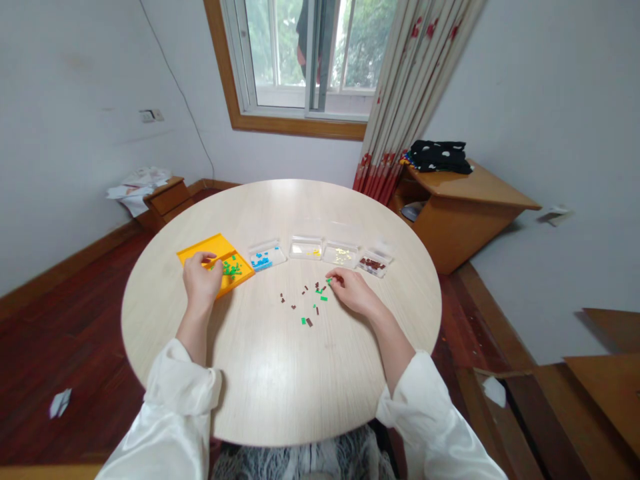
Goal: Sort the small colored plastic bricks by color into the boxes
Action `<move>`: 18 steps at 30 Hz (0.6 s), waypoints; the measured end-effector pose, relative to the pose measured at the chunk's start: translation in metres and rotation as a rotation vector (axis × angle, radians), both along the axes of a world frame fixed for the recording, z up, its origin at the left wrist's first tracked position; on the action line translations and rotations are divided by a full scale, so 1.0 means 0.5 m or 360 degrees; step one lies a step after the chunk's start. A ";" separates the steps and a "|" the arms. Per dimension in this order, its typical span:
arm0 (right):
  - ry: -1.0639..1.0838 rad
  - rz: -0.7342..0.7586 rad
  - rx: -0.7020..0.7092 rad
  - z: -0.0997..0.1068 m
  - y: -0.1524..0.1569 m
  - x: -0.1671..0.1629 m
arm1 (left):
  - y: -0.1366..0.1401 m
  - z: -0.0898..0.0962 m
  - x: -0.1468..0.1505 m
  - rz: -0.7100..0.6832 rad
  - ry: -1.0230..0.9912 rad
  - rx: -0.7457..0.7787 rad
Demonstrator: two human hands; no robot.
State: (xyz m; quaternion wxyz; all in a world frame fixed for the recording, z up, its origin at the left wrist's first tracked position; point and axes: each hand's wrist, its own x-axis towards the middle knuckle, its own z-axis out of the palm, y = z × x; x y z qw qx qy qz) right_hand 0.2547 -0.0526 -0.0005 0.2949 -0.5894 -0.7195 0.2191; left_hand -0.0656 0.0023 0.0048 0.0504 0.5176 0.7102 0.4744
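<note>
My left hand (201, 277) hovers at an orange-yellow box (203, 247) with small green bricks (231, 268) inside. Its fingers are closed together, and anything between them is too small to make out. On the right, my right hand (351, 289) pinches a small green brick (329, 281) just over the table. Near its fingertips lie several loose brown bricks (309, 323) and green bricks (324, 299), scattered across the middle of the round table (270, 373).
Clear trays stand in an arc behind the loose bricks: one with blue bricks (261, 259), one with yellow pieces (313, 253), one with pale yellow pieces (344, 255), one with brown pieces (373, 264). A wooden cabinet (470, 193) is beyond the table at right.
</note>
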 end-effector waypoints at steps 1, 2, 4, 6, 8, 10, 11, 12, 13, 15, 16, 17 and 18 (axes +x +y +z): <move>0.0020 0.0008 0.0034 -0.001 0.001 0.000 | 0.000 0.000 0.001 0.0001 0.0008 0.0020; 0.0043 0.0018 0.0062 0.000 0.002 -0.001 | -0.001 0.001 0.004 -0.0007 0.0013 0.0040; 0.0100 0.0023 0.0099 0.002 0.002 -0.004 | -0.005 0.005 0.015 -0.0047 0.0013 0.0095; 0.0186 -0.0003 0.0112 0.005 0.002 -0.009 | -0.011 0.009 0.033 -0.0124 -0.0002 0.0172; 0.0324 -0.0042 0.0081 0.006 0.002 -0.016 | -0.022 0.013 0.058 -0.0243 -0.0018 0.0244; 0.0535 -0.0055 0.0005 0.004 0.002 -0.026 | -0.036 0.016 0.089 -0.0468 -0.0047 0.0235; 0.0659 -0.0044 -0.0041 0.002 0.001 -0.031 | -0.044 0.017 0.106 -0.0602 -0.0057 0.0201; 0.0783 -0.0026 -0.0084 0.000 0.000 -0.037 | -0.052 0.017 0.123 -0.0724 -0.0076 0.0166; 0.0893 -0.0005 -0.0120 -0.002 -0.001 -0.043 | -0.060 0.015 0.140 -0.0864 -0.0099 0.0105; 0.1029 0.0050 -0.0161 -0.003 -0.004 -0.055 | -0.076 0.010 0.172 -0.1102 -0.0123 -0.0020; 0.1050 0.0083 -0.0160 -0.002 -0.006 -0.059 | -0.082 0.006 0.185 -0.1201 -0.0137 -0.0089; 0.1042 0.0120 -0.0139 -0.001 -0.009 -0.064 | -0.087 0.002 0.197 -0.1290 -0.0165 -0.0166; 0.1007 0.0161 -0.0106 0.002 -0.011 -0.067 | -0.091 -0.002 0.206 -0.1380 -0.0203 -0.0241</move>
